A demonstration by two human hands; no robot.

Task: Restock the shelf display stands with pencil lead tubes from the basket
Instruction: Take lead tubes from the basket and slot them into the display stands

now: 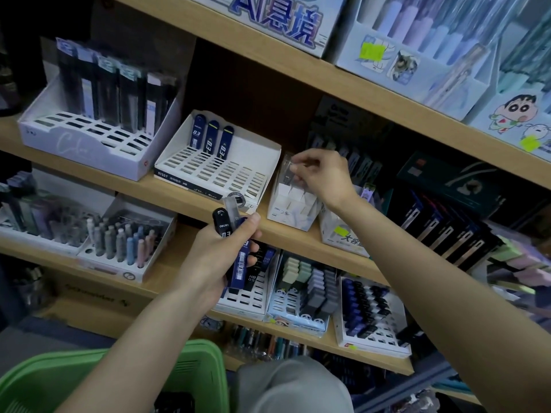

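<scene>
Item under inspection: a bundle of pencil lead tubes point(225, 231), one black and marked "03", one clear, one dark blue with a barcode. The left hand point(213, 257) holds the bundle upright in front of the shelving, with the fingers curled round the tubes and the thumb pressed across them.

A further clear, transparent lead tube point(286, 168) is pinched between the thumb and fingertips of the right hand point(323, 177). It stands over the far-left corner of a small white cardboard display stand with square cells point(290, 204). Whether the tube's lower end sits inside a cell cannot be told.

Just left of this stand sits a wide white slotted display stand point(256, 150). It carries three dark blue lead tubes point(212, 138) upright in its far row; its other slots show open. Both stands rest on the light wooden middle shelf point(128, 186).

Further left on the same shelf is a larger white slotted stand point(77, 135), holding tall dark packs point(110, 90) along its far side.

On the shelf below, under the left hand, is another white slotted stand point(253, 299) with dark "HB" tubes. To its right is a stand of pastel and grey blocks point(310, 284).

A green plastic basket point(59, 380) sits near the viewer at the lower left, beneath the left forearm. Its contents are largely out of view.
</scene>
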